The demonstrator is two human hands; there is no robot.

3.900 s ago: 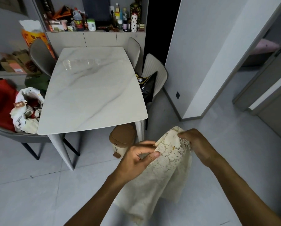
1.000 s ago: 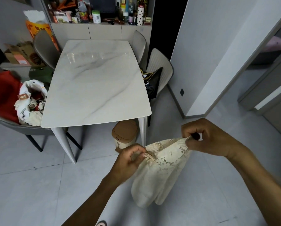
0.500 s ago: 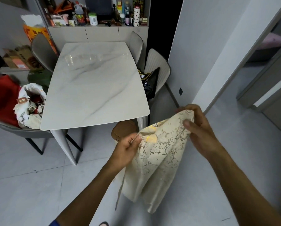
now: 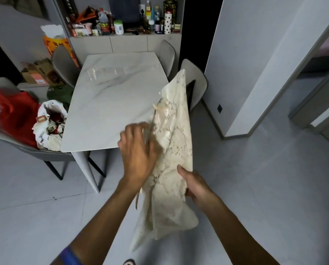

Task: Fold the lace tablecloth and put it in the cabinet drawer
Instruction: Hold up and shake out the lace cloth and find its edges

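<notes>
Lace tablecloth (image 4: 171,150) held in mid-air, near right corner of marble table (image 4: 110,104), bunched into a long narrow bundle running from far (top near the chair back) to near (tail hanging toward floor). Right hand (image 4: 195,185) grips the right edge at mid-length, thumb on top, fingers hidden under the cloth. Left hand (image 4: 138,150) lies against the left side, motion-blurred; fingers look curled into the folds, apparently pinching, but not certain.

Handling judgement: light, limp, no stiffness, will sag wherever unsupported. Openwork likely snags on fingers and edges. Best held at corners or along folded edges, both hands, layers pinched together. No cabinet drawer identified.
</notes>
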